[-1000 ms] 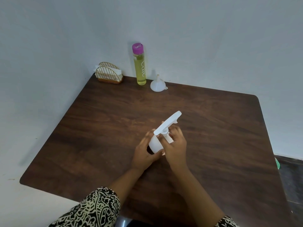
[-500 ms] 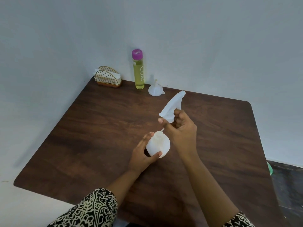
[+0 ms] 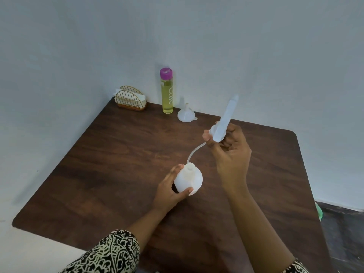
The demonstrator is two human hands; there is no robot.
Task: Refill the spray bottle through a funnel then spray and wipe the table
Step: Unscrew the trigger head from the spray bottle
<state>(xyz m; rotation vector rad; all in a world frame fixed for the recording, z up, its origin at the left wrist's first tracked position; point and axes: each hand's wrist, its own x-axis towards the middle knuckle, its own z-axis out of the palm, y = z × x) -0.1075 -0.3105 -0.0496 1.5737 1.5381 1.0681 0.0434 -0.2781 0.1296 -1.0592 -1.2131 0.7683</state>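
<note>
A round white spray bottle (image 3: 189, 179) stands on the dark wooden table (image 3: 118, 164) with its neck open. My left hand (image 3: 171, 191) grips its body from the left. My right hand (image 3: 229, 152) holds the white spray head (image 3: 223, 123) lifted above and to the right of the bottle. Its thin dip tube (image 3: 194, 153) curves down, with its tip at the bottle's neck. A white funnel (image 3: 186, 114) sits upside down near the far edge. A tall bottle of yellow liquid (image 3: 167, 91) with a purple cap stands left of the funnel.
A gold wire napkin holder (image 3: 131, 98) with white napkins stands in the far left corner against the wall. Walls close the table's far and left sides. A green object (image 3: 319, 211) shows past the table's right edge, above dark floor.
My right hand has lifted the spray head off the bottle, up and to the right, drawing the dip tube almost out. My left hand has kept hold of the bottle.
</note>
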